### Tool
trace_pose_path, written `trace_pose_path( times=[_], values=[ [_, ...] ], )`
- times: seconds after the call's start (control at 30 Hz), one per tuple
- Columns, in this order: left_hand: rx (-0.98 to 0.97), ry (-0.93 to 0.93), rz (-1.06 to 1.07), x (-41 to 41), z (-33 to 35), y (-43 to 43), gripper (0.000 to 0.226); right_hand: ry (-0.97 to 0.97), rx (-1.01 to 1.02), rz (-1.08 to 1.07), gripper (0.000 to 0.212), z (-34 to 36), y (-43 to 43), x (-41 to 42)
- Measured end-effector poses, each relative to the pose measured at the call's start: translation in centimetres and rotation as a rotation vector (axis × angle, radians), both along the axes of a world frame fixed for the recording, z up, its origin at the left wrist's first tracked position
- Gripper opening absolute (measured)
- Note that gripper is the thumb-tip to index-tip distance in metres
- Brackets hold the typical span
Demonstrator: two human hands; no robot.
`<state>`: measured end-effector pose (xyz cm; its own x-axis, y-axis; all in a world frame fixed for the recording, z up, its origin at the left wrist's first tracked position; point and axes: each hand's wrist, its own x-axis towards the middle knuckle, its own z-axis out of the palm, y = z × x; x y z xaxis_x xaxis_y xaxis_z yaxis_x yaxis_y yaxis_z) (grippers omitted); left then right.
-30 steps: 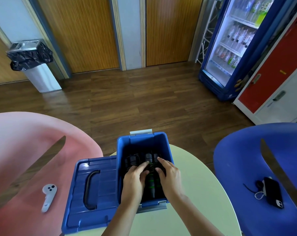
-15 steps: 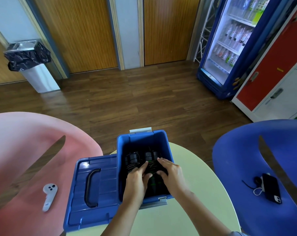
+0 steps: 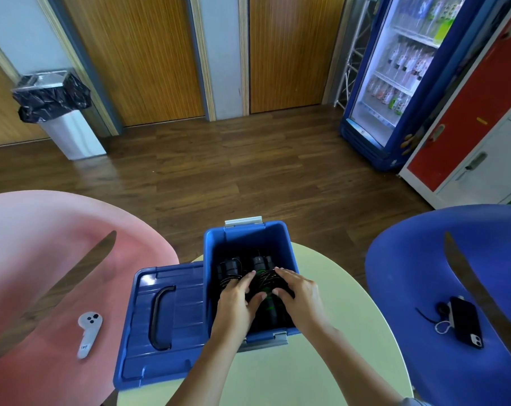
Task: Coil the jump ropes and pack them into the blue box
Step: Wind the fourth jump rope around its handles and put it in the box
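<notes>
Head view put both our hands inside the blue box (image 3: 245, 237), which stood on the pale round table (image 3: 345, 312) with its long axis running straight away from us. The jump ropes (image 3: 260, 263) lay in the bottom of it, black handles lined up along that same axis and thin cord looped over them. They sat directly under our palms and a little ahead of our fingertips. Our left hand (image 3: 236, 301) and right hand (image 3: 301, 294) rested side by side on the bundle. The fingers were fairly straight and spread, gripping nothing that we could make out, though a hooked strand might have been hidden. We judged the ropes only needed pressing down. The lid (image 3: 160, 320) lay flat against the box's left wall, so our left hand was nearer to it.
</notes>
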<state>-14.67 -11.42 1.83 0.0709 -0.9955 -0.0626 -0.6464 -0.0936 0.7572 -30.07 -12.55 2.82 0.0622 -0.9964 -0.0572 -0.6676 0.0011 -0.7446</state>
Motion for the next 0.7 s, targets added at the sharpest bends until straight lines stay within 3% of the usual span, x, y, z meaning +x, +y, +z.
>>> trace_pose_path(
  times=[0.23, 0.4, 0.6, 0.7],
  values=[
    [-0.062, 0.03, 0.029, 0.6, 0.9, 0.6, 0.042, -0.029, -0.017, -0.028, 0.042, 0.5, 0.5, 0.0],
    [-0.171, 0.108, 0.069, 2.9, 2.6, 2.0, 0.024, -0.198, 0.005, -0.125, 0.034, 2.5, 1.6, 0.2],
    [-0.25, 0.179, 0.341, 9.9, 2.8, 6.3, 0.024, -0.395, -0.142, -0.196, 0.021, 6.0, 7.0, 3.7],
    [-0.142, 0.165, 0.555, 13.8, 0.8, 7.9, 0.017, -0.379, -0.032, -0.053, 0.024, 5.4, 9.5, 7.6]
  ],
)
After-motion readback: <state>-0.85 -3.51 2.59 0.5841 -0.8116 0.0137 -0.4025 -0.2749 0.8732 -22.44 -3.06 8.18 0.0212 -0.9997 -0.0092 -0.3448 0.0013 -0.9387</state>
